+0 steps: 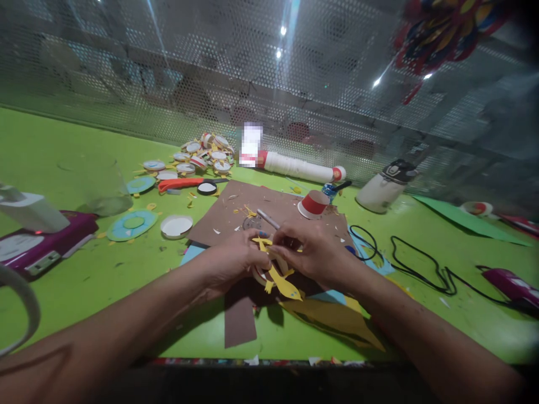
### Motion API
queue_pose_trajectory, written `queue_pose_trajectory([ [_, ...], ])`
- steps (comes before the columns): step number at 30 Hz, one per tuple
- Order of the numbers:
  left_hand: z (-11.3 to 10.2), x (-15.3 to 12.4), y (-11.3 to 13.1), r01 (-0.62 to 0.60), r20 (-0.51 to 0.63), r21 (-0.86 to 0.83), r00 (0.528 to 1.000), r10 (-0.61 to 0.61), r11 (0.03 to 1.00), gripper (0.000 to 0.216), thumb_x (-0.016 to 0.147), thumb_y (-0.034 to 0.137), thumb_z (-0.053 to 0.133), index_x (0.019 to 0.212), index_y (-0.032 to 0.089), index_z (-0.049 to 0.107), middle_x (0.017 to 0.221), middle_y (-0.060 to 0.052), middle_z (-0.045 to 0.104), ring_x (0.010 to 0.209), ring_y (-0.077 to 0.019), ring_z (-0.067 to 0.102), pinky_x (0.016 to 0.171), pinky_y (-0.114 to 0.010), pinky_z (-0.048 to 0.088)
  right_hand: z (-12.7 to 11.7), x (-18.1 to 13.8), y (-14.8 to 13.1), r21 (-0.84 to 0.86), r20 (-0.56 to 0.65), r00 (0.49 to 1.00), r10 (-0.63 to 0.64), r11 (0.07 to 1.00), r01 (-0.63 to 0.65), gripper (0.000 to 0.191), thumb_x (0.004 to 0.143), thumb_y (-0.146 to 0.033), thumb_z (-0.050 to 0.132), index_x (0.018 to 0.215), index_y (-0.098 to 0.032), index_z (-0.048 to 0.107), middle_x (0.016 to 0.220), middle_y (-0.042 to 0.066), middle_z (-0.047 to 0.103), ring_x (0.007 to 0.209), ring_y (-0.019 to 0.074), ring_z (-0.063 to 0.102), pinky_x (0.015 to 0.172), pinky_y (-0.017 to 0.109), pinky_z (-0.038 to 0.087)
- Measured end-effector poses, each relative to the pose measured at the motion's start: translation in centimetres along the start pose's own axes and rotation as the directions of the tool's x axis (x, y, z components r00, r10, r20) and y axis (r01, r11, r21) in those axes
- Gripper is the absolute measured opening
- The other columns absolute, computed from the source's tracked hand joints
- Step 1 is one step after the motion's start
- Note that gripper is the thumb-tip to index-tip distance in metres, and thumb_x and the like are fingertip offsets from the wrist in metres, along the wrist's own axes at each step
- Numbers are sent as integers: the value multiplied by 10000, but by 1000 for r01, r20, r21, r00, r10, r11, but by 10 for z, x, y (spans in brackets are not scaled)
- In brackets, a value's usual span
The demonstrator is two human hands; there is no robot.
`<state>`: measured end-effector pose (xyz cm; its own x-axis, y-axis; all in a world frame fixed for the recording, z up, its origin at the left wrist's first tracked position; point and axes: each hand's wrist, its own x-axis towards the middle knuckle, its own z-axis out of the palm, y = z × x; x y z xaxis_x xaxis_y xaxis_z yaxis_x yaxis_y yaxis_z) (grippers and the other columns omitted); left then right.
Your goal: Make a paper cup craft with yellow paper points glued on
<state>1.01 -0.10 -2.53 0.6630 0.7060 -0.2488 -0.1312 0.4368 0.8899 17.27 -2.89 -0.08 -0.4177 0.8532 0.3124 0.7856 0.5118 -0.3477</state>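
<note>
My left hand is closed around a small round paper craft with a cup-like rim and yellow paper limbs. A yellow paper animal cutout with a blue eye dot lies along that craft, its head pointing toward me. From above, my right hand pinches at the craft, fingertips on its yellow paper. A slim silver pen-like tool sticks out of the right hand; its tip is hidden, so its kind is unclear. Under both hands lies a brown card sheet, strewn with scraps. Beyond the right hand is a red-and-white paper cup.
Several finished paper crafts are heaped at the back left, near orange-handled scissors. A clear glass and purple power strip stand left. Right are a white bottle, black cable and green paper.
</note>
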Motion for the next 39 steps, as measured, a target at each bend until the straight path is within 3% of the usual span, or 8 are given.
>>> queue_pose_trajectory([
  [7, 2, -3, 2, 15, -25, -12, 1000, -16, 1000, 521, 587, -29, 581, 1078, 101, 463, 614, -32, 637, 515, -137, 595, 534, -248, 461, -10, -1, -3, 118, 42, 996, 80, 989, -84, 155, 842, -235, 577, 815, -132, 689, 672, 26, 671, 576, 115, 566, 524, 221, 417],
  [12, -1, -1, 0, 15, -2, -37, 1000, -15, 999, 550, 586, -30, 577, 1105, 103, 452, 574, 3, 603, 502, -135, 590, 555, -263, 472, -2, -1, 1, 131, 21, 995, 98, 986, -100, 82, 804, -174, 602, 781, -148, 676, 697, 23, 674, 598, 121, 567, 549, 229, 428],
  [26, 2, -2, 1, 21, -25, -32, 999, -22, 999, 543, 593, -60, 560, 1105, 86, 453, 554, -1, 621, 473, -117, 584, 505, -222, 473, -2, -1, 1, 133, 37, 997, 67, 989, -71, 100, 797, -127, 572, 751, -144, 660, 652, 5, 634, 558, 103, 552, 515, 209, 410],
  [39, 0, 0, -2, 19, -4, -30, 1000, -19, 999, 577, 584, -62, 549, 1134, 77, 441, 524, 21, 604, 462, -113, 575, 511, -223, 471, 2, -3, 1, 16, -12, 1000, -7, 1000, 7, 69, 791, -119, 578, 750, -135, 631, 655, 8, 610, 557, 99, 527, 530, 207, 373],
])
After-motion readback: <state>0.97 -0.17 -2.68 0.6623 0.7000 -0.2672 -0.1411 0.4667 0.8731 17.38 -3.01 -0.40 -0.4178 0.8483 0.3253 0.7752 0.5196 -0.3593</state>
